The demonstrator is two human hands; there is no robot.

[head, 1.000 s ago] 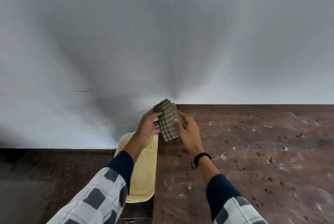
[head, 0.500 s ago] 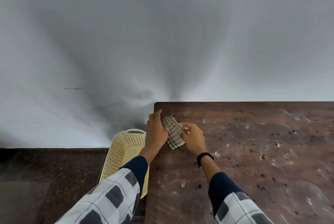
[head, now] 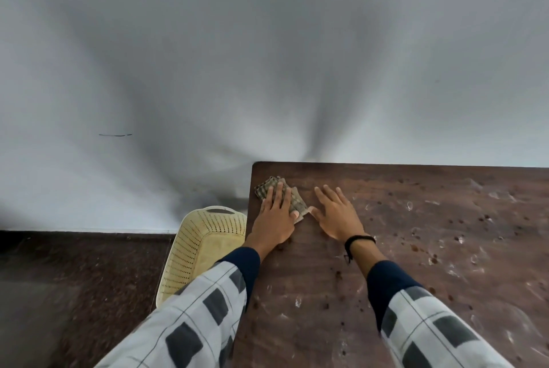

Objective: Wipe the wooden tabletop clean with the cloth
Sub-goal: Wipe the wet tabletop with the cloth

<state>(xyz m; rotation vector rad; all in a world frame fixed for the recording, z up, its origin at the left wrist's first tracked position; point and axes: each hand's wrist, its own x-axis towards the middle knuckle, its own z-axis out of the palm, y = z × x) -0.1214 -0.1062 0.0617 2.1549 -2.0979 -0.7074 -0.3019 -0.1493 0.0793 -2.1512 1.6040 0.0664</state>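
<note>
Cloth (head: pixel 265 186) looks soft, light, folded, on counter (head: pixel 416 249) corner mid-frame; left hand (head: pixel 274 219) straight fingers (head: pixel 278 194) press it, right hand (head: pixel 337 216) flat, empty; best palm-pressed from top.

Olive-checked cloth (head: pixel 292 200), speckled brown tabletop (head: pixel 416 249), cream basket (head: pixel 196 246)

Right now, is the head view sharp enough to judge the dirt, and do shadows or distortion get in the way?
Head view: tabletop sharp, spots and smears plain, no harsh glare; head view, top: soft grey shadows fan over the wall; head view, bottom: wide-angle stretch swells the sleeves; left hand hides much of the cloth.
</note>
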